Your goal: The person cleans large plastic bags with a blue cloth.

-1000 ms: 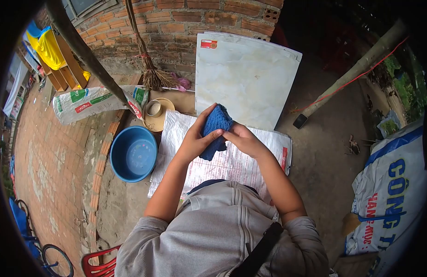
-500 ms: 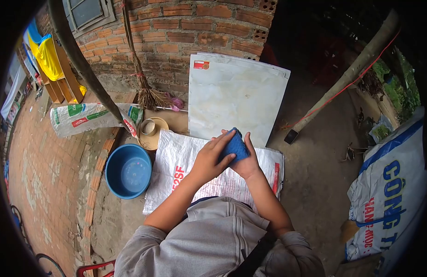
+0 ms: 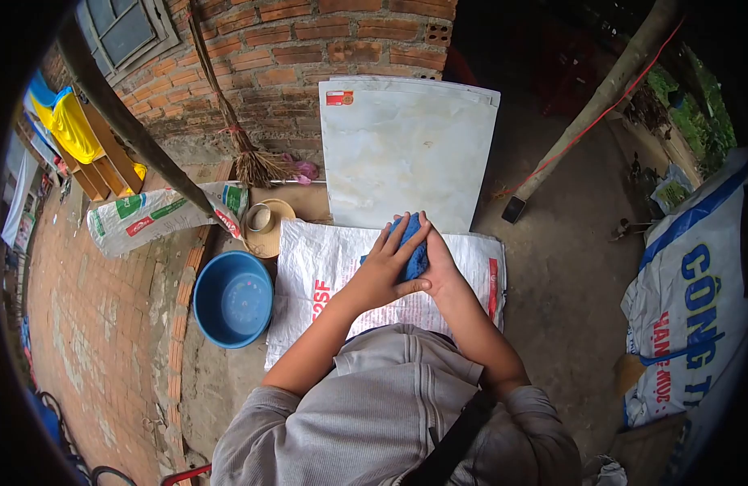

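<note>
A folded blue cloth (image 3: 417,262) is sandwiched between my two hands, above a white woven sack (image 3: 350,243). My left hand (image 3: 382,274) lies over the cloth with its fingers across it, pressing it into the other palm. From the far side, my right hand (image 3: 444,266) holds the cloth; most of its fingers are hidden behind the cloth and my left hand. Just beyond my fingertips stands a large whitish panel (image 3: 406,154), stained and carrying a red label in its upper left corner.
A blue basin (image 3: 233,300) sits to the left. Behind it are a straw hat (image 3: 282,235) with a metal bowl (image 3: 260,217) and a straw broom (image 3: 257,166) against the brick wall (image 3: 293,53). A wooden pole (image 3: 580,125) and a big printed sack (image 3: 690,300) stand right.
My left hand has slid further over the blue cloth, its fingers now lying across it and covering more of it. The camera view has shifted slightly.
</note>
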A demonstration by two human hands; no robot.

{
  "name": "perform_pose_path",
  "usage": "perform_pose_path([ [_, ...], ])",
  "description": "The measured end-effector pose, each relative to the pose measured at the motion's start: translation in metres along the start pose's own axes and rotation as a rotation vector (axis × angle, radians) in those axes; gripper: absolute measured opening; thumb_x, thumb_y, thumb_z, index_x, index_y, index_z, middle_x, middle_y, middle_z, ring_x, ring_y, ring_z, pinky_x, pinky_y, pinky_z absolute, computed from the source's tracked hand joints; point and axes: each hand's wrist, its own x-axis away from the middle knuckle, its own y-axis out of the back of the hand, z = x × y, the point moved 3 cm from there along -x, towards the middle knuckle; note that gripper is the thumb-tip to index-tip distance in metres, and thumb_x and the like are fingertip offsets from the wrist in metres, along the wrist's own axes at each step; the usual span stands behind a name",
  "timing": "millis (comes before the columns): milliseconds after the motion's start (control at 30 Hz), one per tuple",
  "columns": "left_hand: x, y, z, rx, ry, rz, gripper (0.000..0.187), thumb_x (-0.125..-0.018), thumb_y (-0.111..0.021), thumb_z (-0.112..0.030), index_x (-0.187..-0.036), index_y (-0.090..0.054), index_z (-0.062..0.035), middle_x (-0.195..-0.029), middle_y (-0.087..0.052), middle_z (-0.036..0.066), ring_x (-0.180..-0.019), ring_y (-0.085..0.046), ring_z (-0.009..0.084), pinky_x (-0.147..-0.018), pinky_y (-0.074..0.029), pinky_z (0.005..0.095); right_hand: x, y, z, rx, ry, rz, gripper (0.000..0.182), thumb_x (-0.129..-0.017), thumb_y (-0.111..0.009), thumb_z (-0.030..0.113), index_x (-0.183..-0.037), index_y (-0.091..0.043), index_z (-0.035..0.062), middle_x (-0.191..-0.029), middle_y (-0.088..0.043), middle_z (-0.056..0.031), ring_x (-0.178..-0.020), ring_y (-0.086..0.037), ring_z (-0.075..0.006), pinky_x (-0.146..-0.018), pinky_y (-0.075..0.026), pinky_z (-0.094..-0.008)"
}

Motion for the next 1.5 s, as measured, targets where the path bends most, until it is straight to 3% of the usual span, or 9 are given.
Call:
perform_pose_path([
  [100,0.001,-0.008,0.025,0.179,0.046,-0.017,0.092,-0.076,-0.075,-0.007,-0.154,-0.028,-0.0157,-0.156,-0.029,0.020,-0.142,-0.033,0.0365,-0.116,-0.029,0.0416,0.002,0.011,0.001,0.042,-0.081,0.053,0.058,-0.095,-0.049,0.061,-0.122,-0.054,0.0108,-0.113,-0.061,-0.0066,-0.104,-0.061,-0.0208,-0.091,-0.051,-0.0407],
  [167,0.005,-0.010,0.045,0.397,0.104,-0.104,0.088,-0.077,-0.062,0.009,-0.154,-0.027,-0.0130,-0.149,-0.041,0.015,-0.136,-0.043,0.0255,-0.111,-0.035,0.0345,0.014,0.007,0.003,0.099,-0.163,0.073,0.074,-0.094,-0.043,0.067,-0.137,-0.043,0.0077,-0.126,-0.053,-0.0144,-0.120,-0.051,-0.0288,-0.104,-0.039,-0.0531],
  [433,0.030,-0.026,0.090,1.146,0.672,-0.309,0.064,-0.095,-0.062,-0.012,-0.151,-0.033,-0.0162,-0.132,-0.057,0.009,-0.110,-0.059,0.0172,-0.087,-0.052,0.0310,0.021,0.039,-0.005,0.129,-0.266,0.207,0.082,-0.096,-0.043,0.062,-0.153,-0.024,0.0072,-0.146,-0.035,-0.0306,-0.136,-0.038,-0.0404,-0.110,-0.033,-0.0551],
  [567,0.047,-0.035,0.110,1.323,0.801,-0.312,0.053,-0.096,-0.061,-0.023,-0.144,-0.043,-0.0117,-0.128,-0.061,0.011,-0.107,-0.064,0.0212,-0.086,-0.055,0.0342,0.016,0.076,-0.003,-0.022,-0.250,0.215,0.073,-0.099,-0.041,0.055,-0.152,-0.027,0.0070,-0.151,-0.033,-0.0284,-0.138,-0.037,-0.0398,-0.113,-0.030,-0.0515],
  [667,0.063,-0.052,0.133,1.635,0.925,-0.241,0.047,-0.097,-0.058,-0.036,-0.133,-0.052,-0.0059,-0.118,-0.066,0.014,-0.106,-0.065,0.0279,-0.084,-0.056,0.0385,0.009,0.110,-0.003,-0.024,-0.210,0.003,0.065,-0.101,-0.040,0.049,-0.150,-0.031,0.0070,-0.148,-0.040,-0.0252,-0.135,-0.042,-0.0378,-0.113,-0.032,-0.0487],
  [1033,0.116,-0.048,0.172,1.757,0.901,-0.439,0.048,-0.096,-0.059,-0.039,-0.129,-0.055,-0.0043,-0.115,-0.066,0.013,-0.106,-0.064,0.0275,-0.085,-0.056,0.0409,-0.024,0.240,-0.026,0.232,-0.309,-0.593,0.057,-0.099,-0.041,0.042,-0.146,-0.038,0.0103,-0.139,-0.053,-0.0199,-0.126,-0.053,-0.0354,-0.106,-0.039,-0.0462],
  [1233,0.146,-0.056,0.199,1.758,0.953,-0.480,0.049,-0.095,-0.058,-0.040,-0.127,-0.056,-0.0032,-0.111,-0.067,0.012,-0.098,-0.066,0.0249,-0.085,-0.055,0.0376,-0.048,0.311,-0.061,0.603,-0.456,-0.594,0.064,-0.094,-0.048,0.047,-0.146,-0.038,0.0099,-0.144,-0.047,-0.0192,-0.124,-0.054,-0.0360,-0.104,-0.041,-0.0466],
  [1433,0.181,-0.104,0.247,1.374,1.219,-0.430,0.030,-0.094,-0.064,-0.026,-0.118,-0.058,-0.0099,-0.101,-0.068,0.008,-0.083,-0.066,0.0209,-0.073,-0.056,0.0365,-0.071,0.398,-0.095,0.891,-0.527,-0.742,0.067,-0.090,-0.058,0.047,-0.142,-0.042,0.0070,-0.137,-0.052,-0.0177,-0.115,-0.058,-0.0314,-0.093,-0.047,-0.0414],
  [1500,0.201,-0.130,0.275,1.358,1.296,-0.431,0.028,-0.093,-0.066,-0.021,-0.117,-0.056,-0.0108,-0.097,-0.067,0.007,-0.078,-0.065,0.0195,-0.070,-0.056,0.0367,-0.089,0.473,-0.116,1.294,-0.392,-0.672,0.064,-0.089,-0.060,0.043,-0.140,-0.045,0.0077,-0.139,-0.049,-0.0197,-0.116,-0.058,-0.0329,-0.094,-0.048,-0.0402],
])
